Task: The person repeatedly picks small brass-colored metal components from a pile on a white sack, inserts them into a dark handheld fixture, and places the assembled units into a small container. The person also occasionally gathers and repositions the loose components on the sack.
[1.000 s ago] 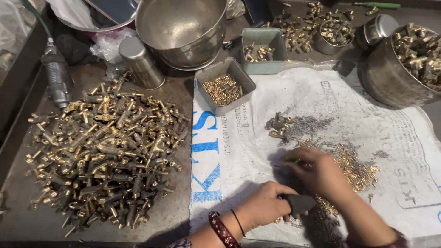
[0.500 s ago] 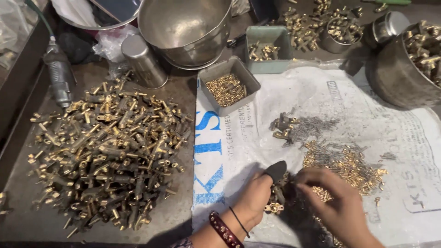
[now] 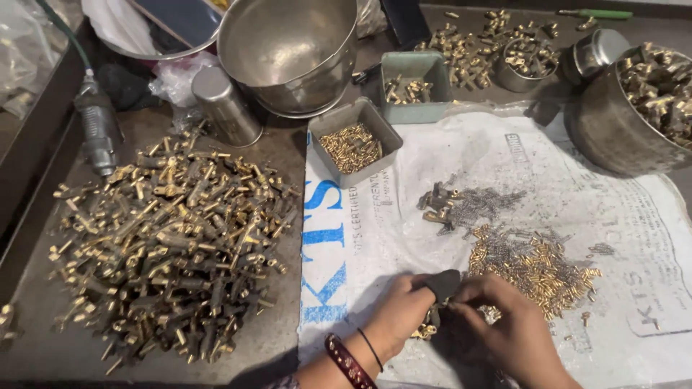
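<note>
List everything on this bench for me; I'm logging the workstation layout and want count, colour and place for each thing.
Heap of brass fittings: one, gold and dark, left on the table.
White printed sack: one, spread at centre and right.
Small pins pile: one, brass and grey, on the sack.
Grey tray of brass pins: one, sack's top-left corner.
Green-grey tray: one, behind it.
Large steel bowl: one, empty, top centre.
Steel cup: one, upside down, left of bowl.
Steel pot of brass parts: one, top right.
Dark handle piece: one, between both hands.
Left hand: bangle at wrist, holding the piece.
Right hand: fingers at the piece.
</note>
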